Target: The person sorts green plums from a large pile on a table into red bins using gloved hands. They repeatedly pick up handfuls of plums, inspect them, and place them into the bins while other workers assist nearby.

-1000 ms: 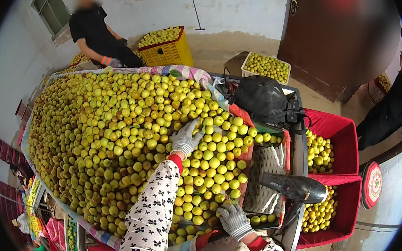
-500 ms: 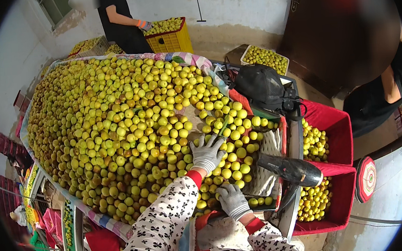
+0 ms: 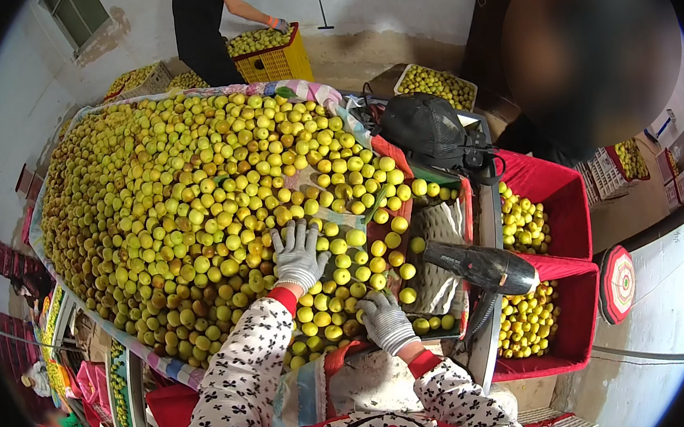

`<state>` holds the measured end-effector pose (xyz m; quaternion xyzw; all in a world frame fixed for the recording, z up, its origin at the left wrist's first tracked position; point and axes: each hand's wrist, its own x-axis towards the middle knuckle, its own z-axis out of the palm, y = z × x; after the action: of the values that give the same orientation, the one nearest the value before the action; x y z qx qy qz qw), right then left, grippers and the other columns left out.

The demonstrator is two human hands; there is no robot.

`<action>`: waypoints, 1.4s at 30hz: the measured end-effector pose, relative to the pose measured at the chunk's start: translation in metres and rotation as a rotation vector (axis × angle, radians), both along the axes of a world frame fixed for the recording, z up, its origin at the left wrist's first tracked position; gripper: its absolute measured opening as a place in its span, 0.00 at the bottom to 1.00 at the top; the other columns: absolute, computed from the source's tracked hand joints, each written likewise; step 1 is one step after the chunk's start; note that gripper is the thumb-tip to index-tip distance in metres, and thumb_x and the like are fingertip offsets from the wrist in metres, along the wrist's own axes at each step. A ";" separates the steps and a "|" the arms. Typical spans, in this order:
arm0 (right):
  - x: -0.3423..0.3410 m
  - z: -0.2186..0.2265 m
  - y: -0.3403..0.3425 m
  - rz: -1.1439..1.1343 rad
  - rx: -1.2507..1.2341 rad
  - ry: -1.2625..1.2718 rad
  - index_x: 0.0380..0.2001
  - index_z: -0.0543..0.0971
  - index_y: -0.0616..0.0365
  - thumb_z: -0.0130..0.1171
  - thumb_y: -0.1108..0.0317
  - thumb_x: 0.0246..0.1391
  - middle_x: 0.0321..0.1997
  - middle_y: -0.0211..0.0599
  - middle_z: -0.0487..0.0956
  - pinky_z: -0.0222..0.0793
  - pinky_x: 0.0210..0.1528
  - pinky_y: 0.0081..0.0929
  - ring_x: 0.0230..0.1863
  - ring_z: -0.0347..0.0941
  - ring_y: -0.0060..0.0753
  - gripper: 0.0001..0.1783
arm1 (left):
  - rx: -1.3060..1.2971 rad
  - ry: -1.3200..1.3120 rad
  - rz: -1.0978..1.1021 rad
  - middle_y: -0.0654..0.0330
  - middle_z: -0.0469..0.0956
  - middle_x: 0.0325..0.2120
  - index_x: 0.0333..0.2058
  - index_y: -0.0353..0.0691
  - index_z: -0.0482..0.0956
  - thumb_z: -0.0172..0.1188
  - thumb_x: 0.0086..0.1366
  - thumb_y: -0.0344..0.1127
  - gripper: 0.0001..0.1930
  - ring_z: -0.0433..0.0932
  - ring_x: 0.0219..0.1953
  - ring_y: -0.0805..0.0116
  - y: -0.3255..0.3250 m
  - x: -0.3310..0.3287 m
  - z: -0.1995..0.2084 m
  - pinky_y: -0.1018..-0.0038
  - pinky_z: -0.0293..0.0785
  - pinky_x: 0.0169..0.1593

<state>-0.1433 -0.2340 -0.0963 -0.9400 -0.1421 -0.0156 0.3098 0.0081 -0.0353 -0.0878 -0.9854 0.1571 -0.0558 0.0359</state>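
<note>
A wide heap of round yellow-green fruits (image 3: 154,205), some with brown patches, fills a cloth-lined table. Both my hands wear grey knitted gloves with striped cuffs. My left hand (image 3: 299,258) is open, its fingers spread on the right part of the heap, with nothing gripped. Nearer the front edge, my right hand (image 3: 387,323) rests against loose fruits, fingers apart and slightly bent; what lies under its palm is hidden. Looser fruits (image 3: 352,265) lie between and beyond the hands. A black hair dryer (image 3: 477,267) is right of my right hand, its nozzle toward the heap.
Two red-lined bins (image 3: 549,203) holding fruits stand right of the table. A black cap (image 3: 424,129) lies at the table's far right corner. Beyond it is a white crate (image 3: 438,85) of fruits. At the back, a person's gloved hand reaches a yellow crate (image 3: 284,62). Another person stands far right.
My left hand has moved left across the heap. Several fruits have shifted near the hair dryer, baring more of the pale woven surface. The person at far right has moved.
</note>
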 end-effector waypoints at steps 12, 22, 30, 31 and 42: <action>-0.001 -0.010 -0.003 -0.044 0.126 -0.028 0.43 0.79 0.50 0.56 0.67 0.52 0.45 0.43 0.74 0.53 0.65 0.55 0.50 0.69 0.53 0.13 | -0.494 -0.047 -0.258 0.59 0.71 0.52 0.49 0.49 0.75 0.58 0.58 0.35 0.18 0.71 0.50 0.53 -0.084 0.014 0.003 0.59 0.69 0.55; 0.003 -0.001 0.001 -0.013 0.085 -0.007 0.44 0.77 0.56 0.57 0.68 0.52 0.48 0.48 0.72 0.65 0.58 0.47 0.51 0.68 0.57 0.15 | 0.194 0.278 -0.378 0.58 0.74 0.47 0.48 0.53 0.76 0.59 0.57 0.45 0.18 0.72 0.51 0.54 -0.119 0.034 -0.008 0.57 0.70 0.50; -0.002 -0.021 0.011 -0.059 -0.110 -0.018 0.44 0.78 0.51 0.54 0.65 0.50 0.52 0.46 0.72 0.67 0.53 0.47 0.51 0.69 0.53 0.16 | -0.404 0.104 -0.076 0.46 0.77 0.45 0.46 0.47 0.78 0.59 0.55 0.40 0.19 0.76 0.47 0.46 -0.058 0.134 -0.009 0.57 0.72 0.50; -0.002 -0.014 0.006 -0.050 -0.061 -0.013 0.44 0.77 0.53 0.52 0.66 0.52 0.50 0.47 0.72 0.68 0.51 0.47 0.51 0.70 0.55 0.15 | -0.130 0.147 -0.067 0.48 0.74 0.51 0.53 0.51 0.73 0.58 0.57 0.41 0.23 0.75 0.51 0.48 -0.062 0.131 0.005 0.57 0.71 0.53; 0.010 -0.046 -0.014 -0.048 0.573 0.140 0.47 0.74 0.55 0.55 0.72 0.54 0.49 0.43 0.73 0.67 0.56 0.36 0.51 0.71 0.48 0.16 | 0.207 0.506 -0.046 0.54 0.79 0.46 0.54 0.60 0.72 0.61 0.58 0.52 0.24 0.78 0.50 0.54 -0.103 0.065 0.028 0.59 0.74 0.51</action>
<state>-0.1335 -0.2476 -0.1427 -0.8160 -0.0879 0.0024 0.5714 0.0734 -0.1387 -0.0602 -0.9552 0.1881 0.2079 0.0948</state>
